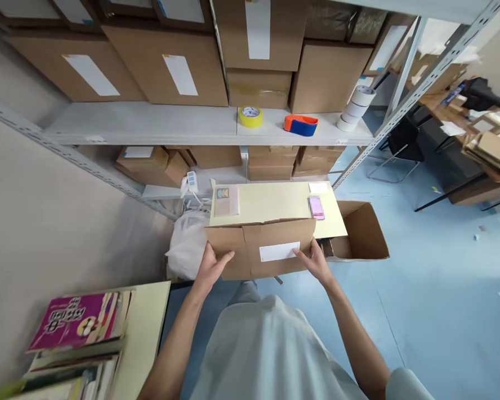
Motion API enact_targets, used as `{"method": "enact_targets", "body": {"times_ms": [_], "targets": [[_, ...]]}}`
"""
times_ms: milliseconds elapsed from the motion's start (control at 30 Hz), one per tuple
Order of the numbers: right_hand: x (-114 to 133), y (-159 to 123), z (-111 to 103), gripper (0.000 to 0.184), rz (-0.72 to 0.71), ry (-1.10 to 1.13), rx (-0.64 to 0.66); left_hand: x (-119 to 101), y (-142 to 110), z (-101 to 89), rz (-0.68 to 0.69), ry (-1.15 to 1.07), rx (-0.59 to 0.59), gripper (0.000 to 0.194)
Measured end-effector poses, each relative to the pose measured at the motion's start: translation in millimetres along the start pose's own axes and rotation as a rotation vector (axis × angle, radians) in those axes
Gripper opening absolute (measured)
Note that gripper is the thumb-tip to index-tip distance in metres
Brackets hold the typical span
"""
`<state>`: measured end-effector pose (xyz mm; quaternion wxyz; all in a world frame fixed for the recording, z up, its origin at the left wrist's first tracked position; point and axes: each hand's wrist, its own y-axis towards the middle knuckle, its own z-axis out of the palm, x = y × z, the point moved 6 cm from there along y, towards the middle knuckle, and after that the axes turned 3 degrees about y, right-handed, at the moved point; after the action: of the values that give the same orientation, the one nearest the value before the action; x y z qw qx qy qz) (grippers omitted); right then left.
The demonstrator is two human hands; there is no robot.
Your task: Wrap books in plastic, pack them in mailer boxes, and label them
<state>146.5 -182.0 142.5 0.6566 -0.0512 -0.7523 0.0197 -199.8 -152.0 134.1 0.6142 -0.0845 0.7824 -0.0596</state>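
Note:
A brown cardboard box (250, 241) is held up in front of my body, at the near edge of a pale yellow table (270, 200). Its near face bears a white label (277, 252). My left hand (210, 266) grips the left end, thumb on the near face. My right hand (315, 262) clasps the right end, its thumb at the label's edge. Fingers behind the cardboard are hidden. Beyond the box, a clear plastic sleeve (226, 201) lies at the table's left, with a purple pack (316, 208) and a white card (318, 188) at the right.
Yellow tape (250, 116), a red-and-blue dispenser (301, 125) and stacked white rolls (355, 108) occupy the shelf (150, 122) below labelled cartons. An open carton (364, 228) stands on the floor at right. A white bag (187, 244) and stacked books (75, 322) are on the left.

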Motion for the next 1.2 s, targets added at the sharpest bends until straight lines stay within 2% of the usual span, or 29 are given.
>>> {"method": "enact_targets", "body": {"times_ms": [67,167,300,367,467,567,700,867,933,1067,1133,1200], "targets": [[6,19,9,0.058,0.024,-0.040,-0.009,-1,30,-5.7,0.006,0.000,0.031,0.085],[12,46,25,0.060,0.016,-0.092,-0.039,-9,71,-9.4,0.040,-0.046,0.141,0.080],[11,78,50,0.055,-0.019,-0.110,-0.081,-20,118,-5.8,0.133,-0.102,0.322,0.075],[11,90,58,0.053,-0.017,-0.130,-0.119,-20,141,-2.8,0.147,-0.085,0.372,0.075],[10,105,63,0.051,0.001,-0.233,-0.159,-16,172,3.3,0.148,-0.027,0.402,0.080],[2,119,61,0.051,0.036,-0.329,-0.169,-12,194,16.7,0.107,-0.031,0.496,0.083],[-21,138,47,0.048,0.096,-0.213,-0.154,-12,212,34.7,0.055,-0.160,0.570,0.080],[-49,164,29,0.076,0.222,0.039,-0.126,-4,221,63.1,-0.038,-0.161,0.595,0.069],[-55,177,22,0.083,0.262,0.047,-0.105,6,223,78.2,-0.106,-0.100,0.574,0.069],[-64,203,-1,0.090,0.309,-0.060,-0.098,24,227,101.3,-0.218,-0.030,0.465,0.082],[-64,217,-13,0.083,0.305,-0.116,-0.052,30,225,103.6,-0.264,-0.013,0.408,0.088],[-61,231,-25,0.071,0.301,-0.168,0.010,35,220,98.0,-0.307,0.022,0.345,0.090]]}}
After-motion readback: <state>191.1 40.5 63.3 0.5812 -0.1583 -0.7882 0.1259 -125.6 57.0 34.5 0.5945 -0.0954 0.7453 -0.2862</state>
